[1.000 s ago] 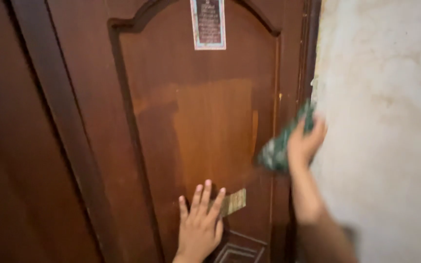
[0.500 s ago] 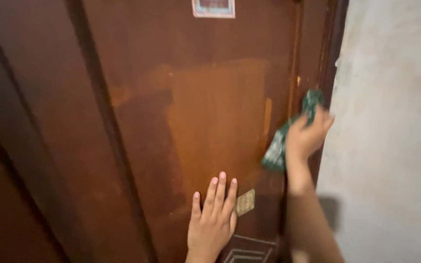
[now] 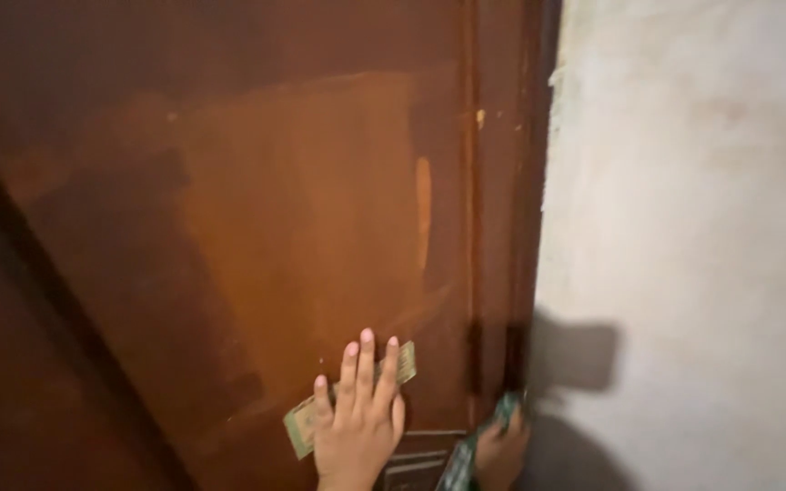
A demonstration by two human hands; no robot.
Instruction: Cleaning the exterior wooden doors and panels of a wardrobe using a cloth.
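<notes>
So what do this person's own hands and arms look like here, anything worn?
Both hands are bare: no gloves, rings or watch in view. The left hand shows short, plain nails. The right hand is partly cut off at the frame's bottom edge; no sleeve shows on either.

Likely a home doorway: a panelled brown wooden door (image 3: 256, 236) beside a rough plastered wall (image 3: 693, 236).

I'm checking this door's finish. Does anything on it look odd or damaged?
Yes. The door is patchy: a paler, cleaner area sits amid darker wood, with a light streak. A small sticker sits askew under the left hand. The right hand holds a green cloth.
</notes>
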